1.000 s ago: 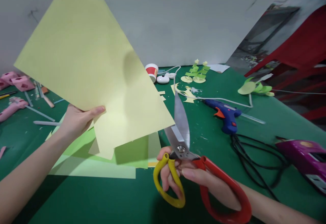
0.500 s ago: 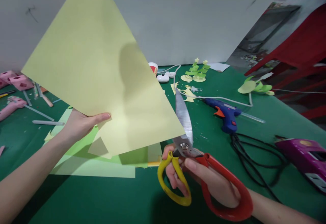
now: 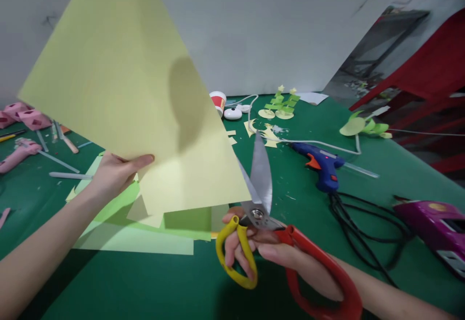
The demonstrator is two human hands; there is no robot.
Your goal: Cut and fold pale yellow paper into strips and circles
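My left hand (image 3: 118,172) pinches a large pale yellow sheet of paper (image 3: 123,92) near its lower edge, thumb on top, and holds it up tilted. My right hand (image 3: 290,257) is wrapped round a pair of scissors (image 3: 262,174) with one yellow and one red handle. The blades stand apart and point away from me. The sheet's lower right corner lies by the blade pivot and partly covers one blade. Beneath the sheet, green paper (image 3: 196,225) and a pale mint sheet (image 3: 156,246) lie on the green table (image 3: 181,286).
At the right lie a blue glue gun (image 3: 327,165) with a black cord and a purple object (image 3: 432,228). Behind stand green paper plants (image 3: 279,106), yellow paper scraps (image 3: 269,133), a white case (image 3: 232,113) and a paper cup (image 3: 218,102). A pink glue gun (image 3: 22,155) is at the left.
The sheet has moved left and tilted a little in my left hand. The scissors have shifted slightly left and down, and more of the second blade shows past the paper's edge.
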